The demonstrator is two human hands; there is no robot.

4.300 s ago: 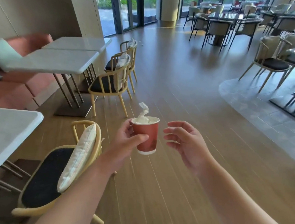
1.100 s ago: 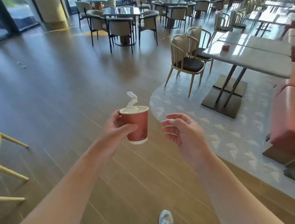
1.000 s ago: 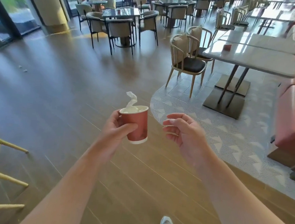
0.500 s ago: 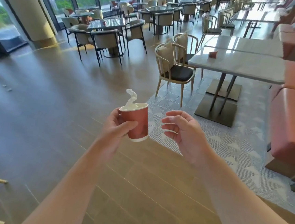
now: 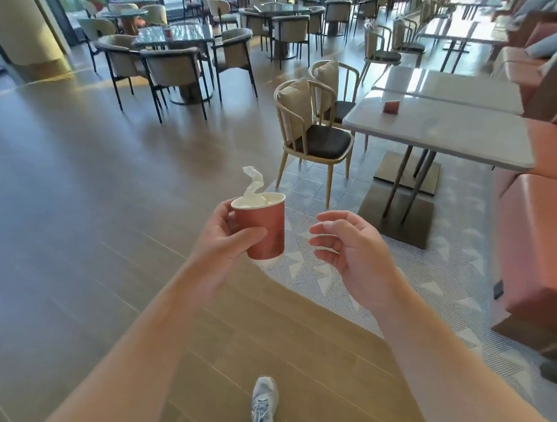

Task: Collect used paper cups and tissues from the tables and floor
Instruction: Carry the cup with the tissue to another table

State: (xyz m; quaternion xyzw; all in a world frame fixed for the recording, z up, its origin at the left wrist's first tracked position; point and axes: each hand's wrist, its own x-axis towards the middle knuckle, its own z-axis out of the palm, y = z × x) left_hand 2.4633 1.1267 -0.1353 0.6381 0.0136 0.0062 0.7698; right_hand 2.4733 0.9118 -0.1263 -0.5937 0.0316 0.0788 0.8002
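I see both bare forearms reaching forward. My left hand [image 5: 224, 236] grips the red paper cup [image 5: 263, 229], thumb across its front. Just right, my right hand [image 5: 354, 254] hangs loosely curled, holding nothing.

We saw a red paper cup [image 5: 265, 230] w/ white tissue [image 5: 253, 185] in it, another red cup [image 5: 391, 106] on a pale grey table [image 5: 445, 131], brown wood floor [image 5: 67, 226], grey-white triangle-patterned tiles [image 5: 433, 275], salmon-pink sofa [image 5: 544, 234].
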